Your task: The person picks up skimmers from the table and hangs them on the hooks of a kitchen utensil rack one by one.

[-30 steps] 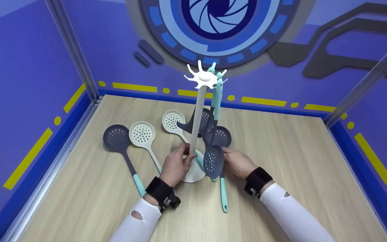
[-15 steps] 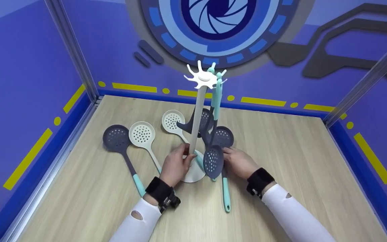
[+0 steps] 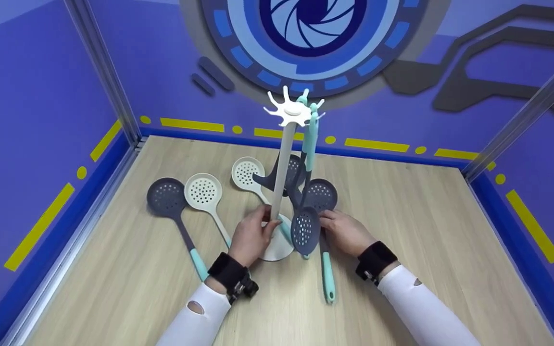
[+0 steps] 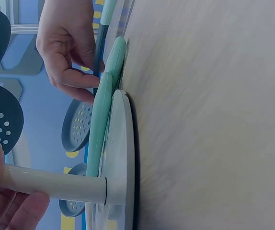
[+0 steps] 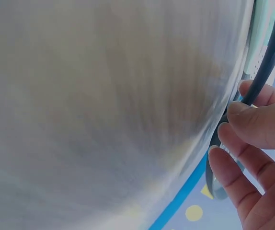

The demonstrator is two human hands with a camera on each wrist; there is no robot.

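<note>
A white utensil stand [image 3: 284,163] with a ring of hooks stands mid-table. Just above its round base, my left hand [image 3: 253,235] grips the pole, fingers and thumb curled round it in the left wrist view. To the right, my right hand [image 3: 349,233] pinches the dark shaft of a grey skimmer [image 3: 321,192] whose mint handle [image 3: 328,278] points toward me. Thumb and fingertips meet on that shaft [image 5: 267,60] in the right wrist view. A slotted spoon [image 3: 305,233] hangs from the hooks beside my right fingers, partly hiding them.
Left of the stand lie a dark skimmer [image 3: 166,198] and a white skimmer [image 3: 203,192]. Another white skimmer [image 3: 247,173] lies behind, its handle running toward the base. A dark ladle [image 3: 266,180] and other utensils hang on the stand. Blue walls enclose the wooden table [image 3: 431,250].
My right hand has shifted slightly right with the grey skimmer, its head and mint handle both sliding right, away from the stand. My left hand keeps its grip on the pole.
</note>
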